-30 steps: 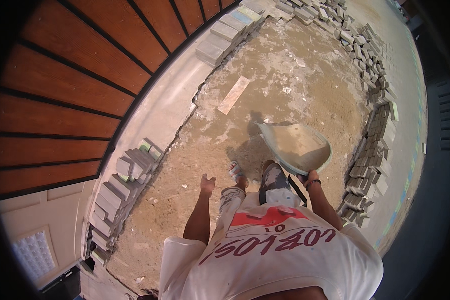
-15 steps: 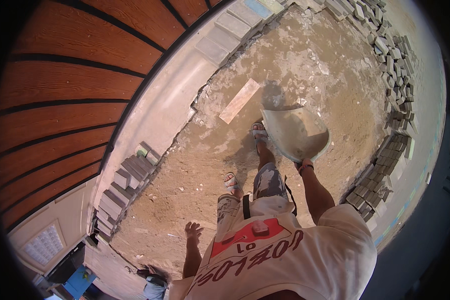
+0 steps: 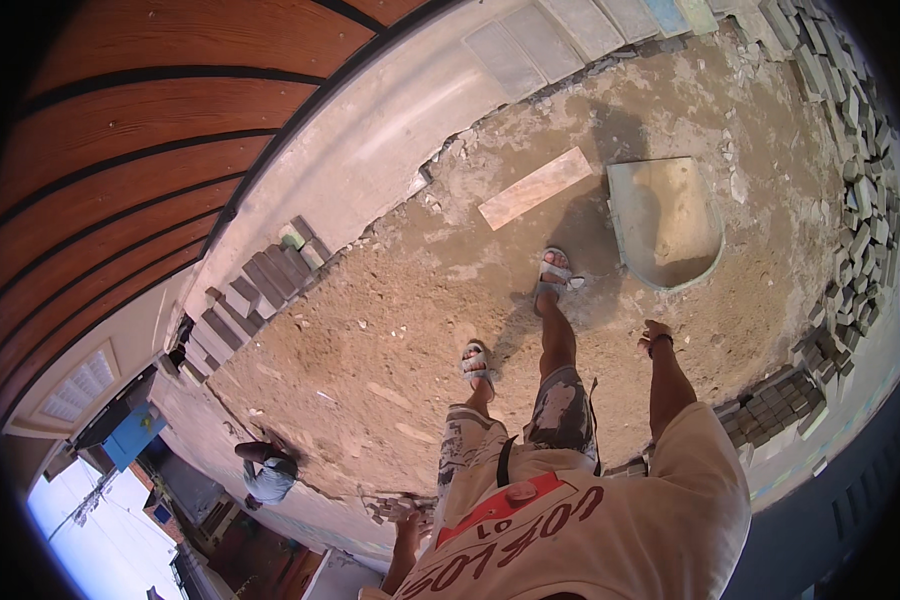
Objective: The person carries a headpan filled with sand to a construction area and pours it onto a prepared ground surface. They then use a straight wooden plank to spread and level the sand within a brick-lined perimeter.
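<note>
A pale greenish scoop-shaped pan (image 3: 705, 225), straight along its far edge and rounded on the near side, rests on the sandy ground at the right of centre. Just nearer than its rounded rim is my right hand (image 3: 656, 336), apart from the pan, with nothing in it and the fingers loosely spread. Low in the view hangs my left hand (image 3: 407, 524), in front of a few small bricks (image 3: 385, 507) on the ground; its fingers are too unclear to make out. A flat pinkish plank (image 3: 536, 188) lies left of the pan, beyond my sandalled foot (image 3: 555, 267).
Stacked grey paving blocks (image 3: 855, 240) line the right side, with more blocks (image 3: 235, 310) along the left edge. A brown slatted gate (image 3: 150, 130) stands at the left. Another person (image 3: 268, 475) bends down at the lower left. Broken pavement edges the dirt.
My right hand has let go of the pan, which now sits on the ground where before I held it tilted by its rim. The view has turned, and my left hand appears lower.
</note>
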Demonstrator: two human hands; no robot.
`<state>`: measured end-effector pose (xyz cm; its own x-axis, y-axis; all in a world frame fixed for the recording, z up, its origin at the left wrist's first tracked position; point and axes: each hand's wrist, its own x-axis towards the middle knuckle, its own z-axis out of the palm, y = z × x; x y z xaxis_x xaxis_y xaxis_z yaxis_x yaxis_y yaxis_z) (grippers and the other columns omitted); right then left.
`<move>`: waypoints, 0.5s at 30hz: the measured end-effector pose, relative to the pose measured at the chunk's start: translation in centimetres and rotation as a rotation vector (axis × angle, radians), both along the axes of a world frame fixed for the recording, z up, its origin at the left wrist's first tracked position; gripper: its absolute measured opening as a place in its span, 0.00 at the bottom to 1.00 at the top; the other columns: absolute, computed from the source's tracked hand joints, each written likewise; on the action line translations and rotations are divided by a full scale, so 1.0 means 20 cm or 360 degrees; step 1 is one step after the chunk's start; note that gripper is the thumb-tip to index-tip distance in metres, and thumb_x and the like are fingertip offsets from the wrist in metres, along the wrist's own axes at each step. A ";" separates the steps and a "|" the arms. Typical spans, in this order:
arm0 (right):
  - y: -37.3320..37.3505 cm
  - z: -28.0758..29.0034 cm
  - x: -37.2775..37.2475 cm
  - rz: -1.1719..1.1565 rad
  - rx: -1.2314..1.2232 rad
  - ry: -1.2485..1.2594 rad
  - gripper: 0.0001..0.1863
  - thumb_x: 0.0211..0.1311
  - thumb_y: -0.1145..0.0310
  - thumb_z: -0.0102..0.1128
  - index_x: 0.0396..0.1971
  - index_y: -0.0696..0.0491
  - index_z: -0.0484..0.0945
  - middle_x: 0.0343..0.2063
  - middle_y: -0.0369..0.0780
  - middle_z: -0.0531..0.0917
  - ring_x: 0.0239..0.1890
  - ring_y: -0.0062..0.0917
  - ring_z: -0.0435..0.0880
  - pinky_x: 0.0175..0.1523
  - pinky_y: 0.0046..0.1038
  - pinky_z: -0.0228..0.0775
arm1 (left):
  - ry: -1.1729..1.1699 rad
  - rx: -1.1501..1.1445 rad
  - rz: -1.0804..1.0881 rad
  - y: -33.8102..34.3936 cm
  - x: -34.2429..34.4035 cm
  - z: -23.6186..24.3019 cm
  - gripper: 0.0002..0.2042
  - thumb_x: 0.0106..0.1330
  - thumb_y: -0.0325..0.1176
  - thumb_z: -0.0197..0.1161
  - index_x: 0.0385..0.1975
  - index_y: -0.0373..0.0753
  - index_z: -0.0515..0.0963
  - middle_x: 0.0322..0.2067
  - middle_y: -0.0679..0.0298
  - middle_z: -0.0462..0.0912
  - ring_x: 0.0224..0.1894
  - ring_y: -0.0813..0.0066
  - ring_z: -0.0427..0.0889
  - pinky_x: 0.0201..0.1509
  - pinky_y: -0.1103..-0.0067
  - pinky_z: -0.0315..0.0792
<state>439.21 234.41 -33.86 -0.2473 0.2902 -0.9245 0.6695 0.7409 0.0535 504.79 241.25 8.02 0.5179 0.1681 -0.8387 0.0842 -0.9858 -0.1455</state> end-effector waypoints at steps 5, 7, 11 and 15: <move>-0.67 -0.25 0.53 0.0370 -0.0363 -0.0299 0.14 0.56 0.65 0.59 0.43 0.50 0.71 0.26 0.37 0.77 0.21 0.25 0.73 0.28 0.34 0.72 | -0.0090 0.0212 0.0163 0.31 -0.21 0.04 0.25 0.66 0.37 0.51 0.62 0.42 0.56 0.49 0.50 0.75 0.44 0.53 0.80 0.48 0.58 0.71; -0.86 -0.55 0.68 0.0351 -0.0570 -0.0546 0.08 0.57 0.68 0.57 0.36 0.50 0.71 0.22 0.36 0.75 0.19 0.22 0.71 0.28 0.32 0.71 | -0.0124 0.0306 0.0229 0.39 -0.33 0.08 0.25 0.66 0.36 0.51 0.62 0.42 0.56 0.49 0.51 0.75 0.44 0.53 0.80 0.48 0.58 0.71; -1.26 -1.11 0.88 0.0385 -0.0290 -0.0324 0.10 0.58 0.64 0.59 0.36 0.52 0.73 0.27 0.39 0.78 0.26 0.26 0.76 0.35 0.36 0.75 | -0.0139 0.0425 0.0246 0.32 -0.47 -0.05 0.24 0.66 0.36 0.51 0.61 0.42 0.57 0.49 0.51 0.75 0.44 0.53 0.80 0.48 0.58 0.71; -1.71 -1.33 0.91 -0.0002 -0.0173 -0.0210 0.29 0.58 0.56 0.60 0.59 0.48 0.66 0.61 0.46 0.64 0.54 0.44 0.72 0.54 0.48 0.68 | -0.0154 0.0437 0.0339 0.30 -0.66 -0.27 0.24 0.66 0.35 0.51 0.61 0.42 0.58 0.49 0.52 0.75 0.44 0.53 0.80 0.48 0.58 0.71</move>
